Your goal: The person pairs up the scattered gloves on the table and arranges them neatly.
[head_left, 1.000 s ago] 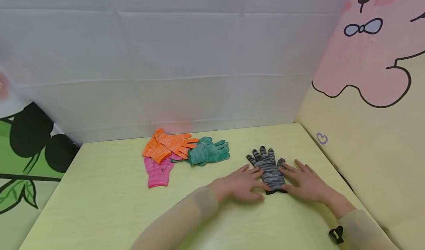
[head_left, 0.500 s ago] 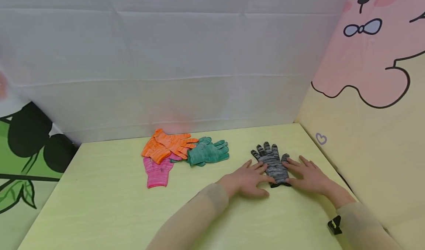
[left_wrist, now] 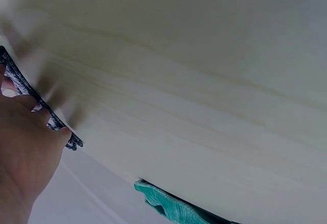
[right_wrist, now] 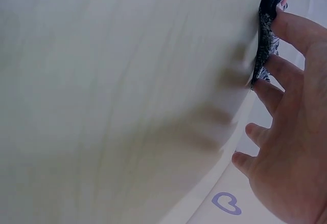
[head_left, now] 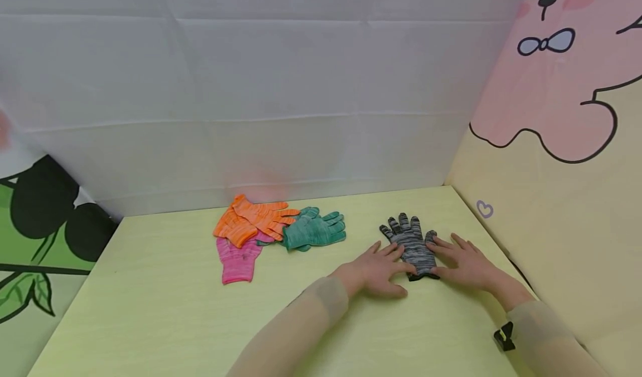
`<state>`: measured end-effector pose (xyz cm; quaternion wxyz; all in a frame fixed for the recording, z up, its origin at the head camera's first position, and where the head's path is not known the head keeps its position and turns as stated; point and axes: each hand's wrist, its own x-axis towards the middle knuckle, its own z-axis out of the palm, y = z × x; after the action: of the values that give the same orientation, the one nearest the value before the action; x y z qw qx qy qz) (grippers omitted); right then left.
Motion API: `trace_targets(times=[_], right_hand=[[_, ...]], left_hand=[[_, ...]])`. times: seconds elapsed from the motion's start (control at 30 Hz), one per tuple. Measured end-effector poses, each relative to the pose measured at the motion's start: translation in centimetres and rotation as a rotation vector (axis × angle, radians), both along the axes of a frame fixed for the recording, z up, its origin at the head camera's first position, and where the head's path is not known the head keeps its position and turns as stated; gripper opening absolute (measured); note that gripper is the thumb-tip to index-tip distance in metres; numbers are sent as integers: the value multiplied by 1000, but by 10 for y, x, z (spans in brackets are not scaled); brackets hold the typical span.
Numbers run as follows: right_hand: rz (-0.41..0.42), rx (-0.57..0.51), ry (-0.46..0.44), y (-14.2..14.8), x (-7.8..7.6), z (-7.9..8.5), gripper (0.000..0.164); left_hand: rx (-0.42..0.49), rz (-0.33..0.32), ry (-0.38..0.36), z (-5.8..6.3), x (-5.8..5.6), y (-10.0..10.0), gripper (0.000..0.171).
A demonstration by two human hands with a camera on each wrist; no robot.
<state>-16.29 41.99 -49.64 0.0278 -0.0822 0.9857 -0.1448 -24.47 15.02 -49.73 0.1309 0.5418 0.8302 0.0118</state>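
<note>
A dark grey striped knit glove (head_left: 415,250) lies flat on the table, its fingers pointing toward the back wall and its black cuff toward the person. My left hand (head_left: 377,271) rests at its left edge, fingers spread, with fingertips on the palm side and near the cuff. On the opposite edge, my right hand (head_left: 463,263) touches the glove's thumb and cuff corner with extended fingers. In the right wrist view the thumb and nearest fingers meet the glove's edge (right_wrist: 264,35), while the other fingers stay off it. Neither hand curls round the glove.
Left of the hands lies a pile of knit gloves: orange ones (head_left: 266,216) on top, a pink one (head_left: 238,261) in front, green ones (head_left: 316,229) to the right. A white wall (head_left: 301,143) borders the pale yellow table (head_left: 165,310) behind, and a printed panel (head_left: 567,210) stands at right.
Both hands and the grey glove have shifted slightly right and away from the person, mostly in the first half second. The other gloves have stayed in place.
</note>
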Motion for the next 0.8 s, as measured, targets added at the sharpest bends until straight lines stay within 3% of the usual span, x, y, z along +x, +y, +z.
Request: trace_targets(times=[0.33, 0.6, 0.8], right_hand=[[0, 10, -6, -1, 0, 3, 72], [8, 5, 15, -3, -4, 0, 69], [-15, -47, 28, 1, -2, 3, 71]], left_hand=[[-4, 13, -16, -1, 1, 0, 62], [103, 64, -105, 0, -3, 4, 48], [132, 66, -40, 11, -8, 2, 57]])
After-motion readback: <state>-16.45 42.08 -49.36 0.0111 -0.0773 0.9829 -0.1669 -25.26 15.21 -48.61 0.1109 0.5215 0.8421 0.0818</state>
